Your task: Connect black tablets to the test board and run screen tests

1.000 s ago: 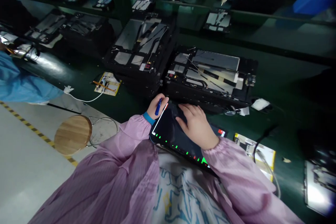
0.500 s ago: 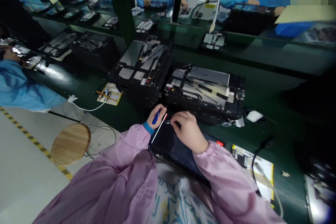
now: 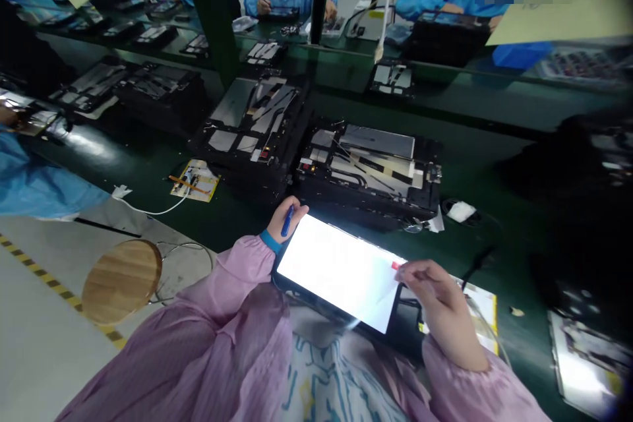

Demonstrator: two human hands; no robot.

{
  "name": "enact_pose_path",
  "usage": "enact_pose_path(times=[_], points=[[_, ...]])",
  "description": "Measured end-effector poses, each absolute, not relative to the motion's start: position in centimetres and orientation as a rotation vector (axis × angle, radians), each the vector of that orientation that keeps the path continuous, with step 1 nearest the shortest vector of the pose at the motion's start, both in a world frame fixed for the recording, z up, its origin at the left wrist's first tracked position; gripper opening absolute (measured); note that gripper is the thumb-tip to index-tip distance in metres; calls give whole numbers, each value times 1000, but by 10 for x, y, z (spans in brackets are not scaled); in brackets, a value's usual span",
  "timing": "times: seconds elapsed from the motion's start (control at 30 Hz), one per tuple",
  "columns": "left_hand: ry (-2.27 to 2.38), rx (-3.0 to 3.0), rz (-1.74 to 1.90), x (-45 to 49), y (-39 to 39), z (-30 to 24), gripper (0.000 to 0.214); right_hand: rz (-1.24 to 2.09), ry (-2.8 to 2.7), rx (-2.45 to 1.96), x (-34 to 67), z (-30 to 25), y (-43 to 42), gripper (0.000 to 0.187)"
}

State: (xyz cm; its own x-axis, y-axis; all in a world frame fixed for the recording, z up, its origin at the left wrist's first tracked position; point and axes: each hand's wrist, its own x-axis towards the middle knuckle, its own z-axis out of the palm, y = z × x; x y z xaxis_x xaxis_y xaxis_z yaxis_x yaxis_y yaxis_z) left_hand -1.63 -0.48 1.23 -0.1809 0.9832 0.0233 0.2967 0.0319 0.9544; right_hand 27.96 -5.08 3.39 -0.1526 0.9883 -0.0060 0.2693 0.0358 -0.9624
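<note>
A tablet (image 3: pixel 341 270) lies at the near edge of the green bench, its screen glowing plain white. My left hand (image 3: pixel 284 216) grips the tablet's far left corner and also holds a blue pen (image 3: pixel 287 221) between its fingers. My right hand (image 3: pixel 438 297) is at the tablet's right edge, fingers pinched on a small red tab (image 3: pixel 396 266) at the screen's corner. Both sleeves are pink.
Two black trays of opened tablets (image 3: pixel 368 161) (image 3: pixel 252 125) stand just beyond my hands. A yellow card (image 3: pixel 194 180) with a white cable lies left, another card (image 3: pixel 482 313) right. A wooden stool (image 3: pixel 121 272) stands left. People in blue coats work across the bench.
The screen went from dark to bright white. My right hand slid from the tablet's top middle to its right corner and pinched the red tab. My left hand stayed.
</note>
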Motion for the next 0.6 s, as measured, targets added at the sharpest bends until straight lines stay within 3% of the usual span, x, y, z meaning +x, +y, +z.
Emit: enact_pose_path(times=[0.33,0.6], points=[[1526,1383,1189,-17,-3,13,31,1063,-1007,-1276,329,44,-75,12],[1503,1394,1210,-17,-3,7,33,1149,-1160,-1233,313,60,-92,5]])
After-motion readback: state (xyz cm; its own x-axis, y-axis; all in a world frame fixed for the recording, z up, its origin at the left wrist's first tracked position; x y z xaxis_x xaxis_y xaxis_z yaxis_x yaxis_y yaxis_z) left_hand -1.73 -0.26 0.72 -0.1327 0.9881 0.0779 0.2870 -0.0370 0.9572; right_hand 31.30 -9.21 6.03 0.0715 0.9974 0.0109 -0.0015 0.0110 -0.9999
